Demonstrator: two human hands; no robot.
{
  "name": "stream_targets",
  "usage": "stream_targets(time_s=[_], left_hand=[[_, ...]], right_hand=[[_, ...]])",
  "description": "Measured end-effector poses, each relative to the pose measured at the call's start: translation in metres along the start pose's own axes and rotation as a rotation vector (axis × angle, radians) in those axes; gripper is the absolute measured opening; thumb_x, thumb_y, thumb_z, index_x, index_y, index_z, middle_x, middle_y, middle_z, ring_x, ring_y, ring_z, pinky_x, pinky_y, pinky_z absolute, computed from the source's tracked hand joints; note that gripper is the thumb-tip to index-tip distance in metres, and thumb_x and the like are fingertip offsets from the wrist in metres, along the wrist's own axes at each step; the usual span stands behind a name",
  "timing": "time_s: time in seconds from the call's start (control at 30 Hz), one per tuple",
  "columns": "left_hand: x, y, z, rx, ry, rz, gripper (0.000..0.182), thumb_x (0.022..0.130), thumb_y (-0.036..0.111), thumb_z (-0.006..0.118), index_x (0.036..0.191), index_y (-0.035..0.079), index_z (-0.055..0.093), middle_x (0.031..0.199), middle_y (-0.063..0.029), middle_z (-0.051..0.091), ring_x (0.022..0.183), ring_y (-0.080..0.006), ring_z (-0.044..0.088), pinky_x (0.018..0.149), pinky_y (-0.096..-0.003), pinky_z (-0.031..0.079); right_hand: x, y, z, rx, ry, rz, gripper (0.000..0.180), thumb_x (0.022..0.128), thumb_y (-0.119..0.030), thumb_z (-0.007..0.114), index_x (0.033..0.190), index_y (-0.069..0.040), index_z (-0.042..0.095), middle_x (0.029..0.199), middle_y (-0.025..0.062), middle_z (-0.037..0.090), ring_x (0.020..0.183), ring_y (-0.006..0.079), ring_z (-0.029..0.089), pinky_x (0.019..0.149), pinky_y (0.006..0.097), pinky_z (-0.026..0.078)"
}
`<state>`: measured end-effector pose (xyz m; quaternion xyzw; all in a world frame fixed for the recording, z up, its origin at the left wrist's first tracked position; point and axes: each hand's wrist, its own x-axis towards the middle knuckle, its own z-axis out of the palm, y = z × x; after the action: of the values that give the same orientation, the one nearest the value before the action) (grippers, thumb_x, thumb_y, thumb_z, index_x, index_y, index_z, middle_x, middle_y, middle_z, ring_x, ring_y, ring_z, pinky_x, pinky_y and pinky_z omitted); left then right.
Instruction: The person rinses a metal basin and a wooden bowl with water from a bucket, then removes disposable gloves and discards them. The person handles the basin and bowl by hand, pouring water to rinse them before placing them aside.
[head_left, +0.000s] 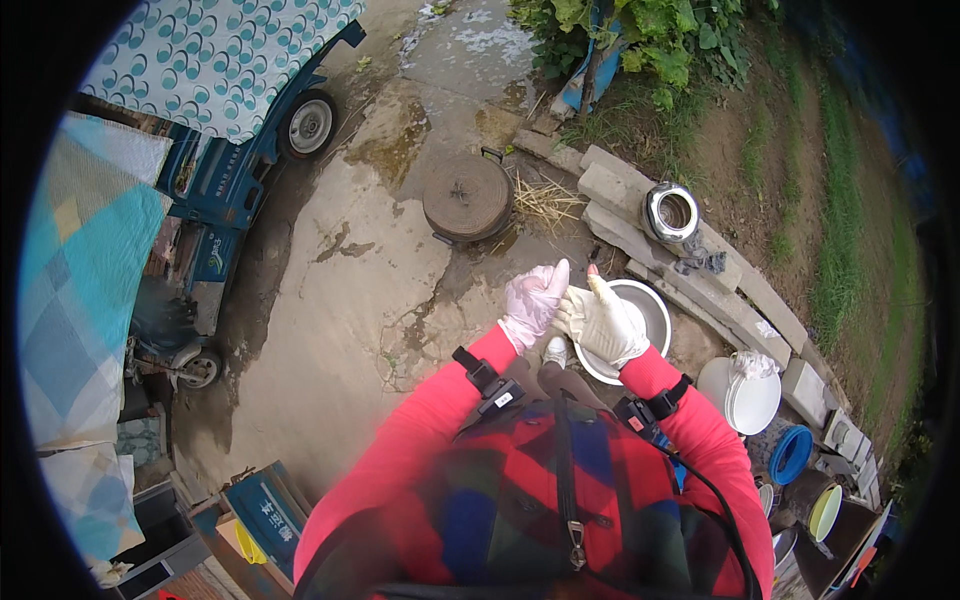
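My left hand (531, 300), in a thin pinkish glove, is raised in front of my body with its thumb extended and its other fingers curled. Close to its right is my right hand (604, 321), in a cream rubber glove with a bare thumb tip showing. The two hands nearly meet at the fingers, and whether one grips the other's glove cannot be told. Below my right hand a wide white basin (660, 319) stands on the ground, partly hidden by it. Farther ahead lies a large round pot with a woven-looking lid (466, 196), straw (546, 202) beside it.
Concrete slabs (697, 262) edge the ground on the right, with a shiny metal pot (672, 213) on them. Nearer are a white bucket (752, 405) and a blue-rimmed bucket (790, 454). A blue cargo tricycle (217, 184) with a patterned cover stands at left.
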<state>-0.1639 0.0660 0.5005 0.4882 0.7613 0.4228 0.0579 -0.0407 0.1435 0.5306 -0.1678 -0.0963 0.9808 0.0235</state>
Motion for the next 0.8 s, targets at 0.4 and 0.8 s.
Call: stream_targets(time_s=[0.4,0.8], left_hand=[[0.005,0.017,0.016,-1.026,-0.140,-0.679,0.038,0.092,0.030,0.060,0.062,0.007,0.056,0.059,0.0009,0.054,0.052,-0.0078,0.045,0.051,-0.0247,0.038],[-0.002,0.051,0.045,-1.070,-0.237,-0.951,0.043,0.094,0.038,0.054,0.065,0.007,0.055,0.063,-0.0048,0.059,0.048,-0.0119,0.054,0.046,-0.0242,0.045]], right_hand=[[-0.030,-0.006,-0.022,-0.298,0.076,-0.164,0.052,0.096,-0.037,0.048,0.128,0.005,0.049,0.129,0.0144,0.054,0.115,0.0224,0.054,0.103,0.0365,0.038],[-0.054,0.009,-0.040,-0.282,0.178,-0.434,0.044,0.095,-0.032,0.051,0.124,0.001,0.056,0.120,0.0105,0.061,0.107,0.0169,0.059,0.097,0.0313,0.044]])
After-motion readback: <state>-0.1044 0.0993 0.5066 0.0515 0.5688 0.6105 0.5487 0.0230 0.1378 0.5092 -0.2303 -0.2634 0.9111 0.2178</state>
